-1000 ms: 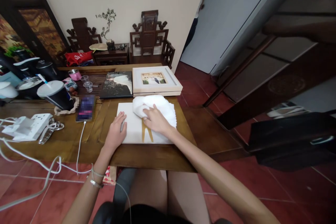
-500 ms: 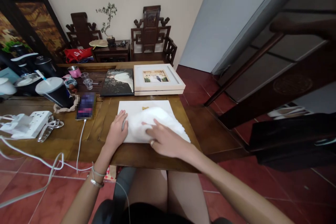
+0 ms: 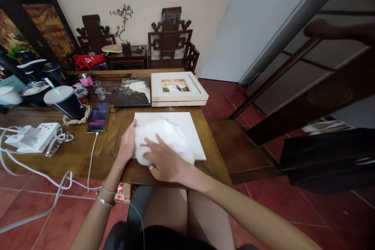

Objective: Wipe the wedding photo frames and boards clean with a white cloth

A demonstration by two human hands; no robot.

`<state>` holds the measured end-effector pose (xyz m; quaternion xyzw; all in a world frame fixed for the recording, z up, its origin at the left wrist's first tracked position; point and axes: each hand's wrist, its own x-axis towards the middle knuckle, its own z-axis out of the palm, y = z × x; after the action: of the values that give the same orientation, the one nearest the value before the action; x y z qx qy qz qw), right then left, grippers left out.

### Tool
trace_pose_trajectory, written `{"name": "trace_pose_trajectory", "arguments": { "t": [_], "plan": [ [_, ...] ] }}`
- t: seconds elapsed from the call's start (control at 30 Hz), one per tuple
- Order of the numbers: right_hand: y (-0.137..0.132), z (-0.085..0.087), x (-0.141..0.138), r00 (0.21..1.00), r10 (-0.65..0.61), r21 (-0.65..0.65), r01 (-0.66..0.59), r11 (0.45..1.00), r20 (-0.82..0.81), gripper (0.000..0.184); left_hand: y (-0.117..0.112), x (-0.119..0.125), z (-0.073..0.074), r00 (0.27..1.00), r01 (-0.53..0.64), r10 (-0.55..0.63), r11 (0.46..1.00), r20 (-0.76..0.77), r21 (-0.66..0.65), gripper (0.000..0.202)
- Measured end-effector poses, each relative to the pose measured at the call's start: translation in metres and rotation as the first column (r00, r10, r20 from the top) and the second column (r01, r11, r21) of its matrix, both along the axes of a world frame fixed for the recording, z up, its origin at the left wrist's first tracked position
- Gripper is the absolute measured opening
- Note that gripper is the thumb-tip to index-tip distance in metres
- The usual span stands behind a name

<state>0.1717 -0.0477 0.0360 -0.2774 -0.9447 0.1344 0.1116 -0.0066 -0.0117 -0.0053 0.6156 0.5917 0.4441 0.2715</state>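
A flat white board [image 3: 197, 140] lies on the wooden table in front of me. Over much of it is spread a soft, rumpled white cloth [image 3: 172, 134]. My right hand [image 3: 164, 160] presses on the cloth with its fingers spread, near the board's lower left part. Along the board's left edge rests my left hand [image 3: 127, 142], its fingers stretched out and touching the side. The cloth covers the middle of the board.
Behind the board stand a white-framed picture [image 3: 187, 97] and a dark picture panel [image 3: 125, 93]. To the left are a phone [image 3: 98, 119] with a charging cable, a lidded cup [image 3: 66, 101] and a power strip [image 3: 43, 136]. The table's right edge [image 3: 215, 144] is close by.
My right hand has moved left and towards me, dragging the cloth along. A yellowish mark on the board is now covered. My left hand has shifted against the board's left edge.
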Motion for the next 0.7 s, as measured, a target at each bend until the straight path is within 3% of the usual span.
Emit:
{"name": "trace_pose_trajectory", "arguments": {
  "t": [0.1,0.2,0.3,0.4,0.57,0.7],
  "plan": [
    [-0.006,0.014,0.025,0.998,-0.025,-0.038,0.028,0.999,0.063,0.013,-0.001,0.004,-0.005,0.984,0.088,-0.082,0.996,-0.161,0.031,0.05],
    [0.013,0.032,0.04,0.974,-0.181,-0.061,0.19,0.98,0.134,0.013,-0.001,0.007,-0.009,0.949,0.155,-0.129,0.985,-0.286,0.073,0.048],
    [0.046,0.045,0.036,0.934,-0.326,-0.086,0.34,0.936,0.149,0.016,-0.001,0.007,-0.01,0.924,0.164,-0.123,0.983,-0.361,0.086,0.046],
    [0.076,0.051,0.014,0.925,-0.36,-0.096,0.372,0.923,0.123,0.021,-0.001,0.007,-0.01,0.914,0.161,-0.109,0.981,-0.392,0.104,0.044],
    [0.107,0.033,-0.028,0.939,-0.343,-0.097,0.344,0.934,0.032,0.022,-0.001,0.006,-0.009,0.911,0.171,-0.109,0.978,-0.399,0.121,0.043],
    [0.124,0.006,-0.026,0.932,-0.362,-0.102,0.358,0.928,-0.017,0.022,-0.002,0.005,-0.008,0.903,0.175,-0.112,0.978,-0.414,0.116,0.043]
  ]
}}
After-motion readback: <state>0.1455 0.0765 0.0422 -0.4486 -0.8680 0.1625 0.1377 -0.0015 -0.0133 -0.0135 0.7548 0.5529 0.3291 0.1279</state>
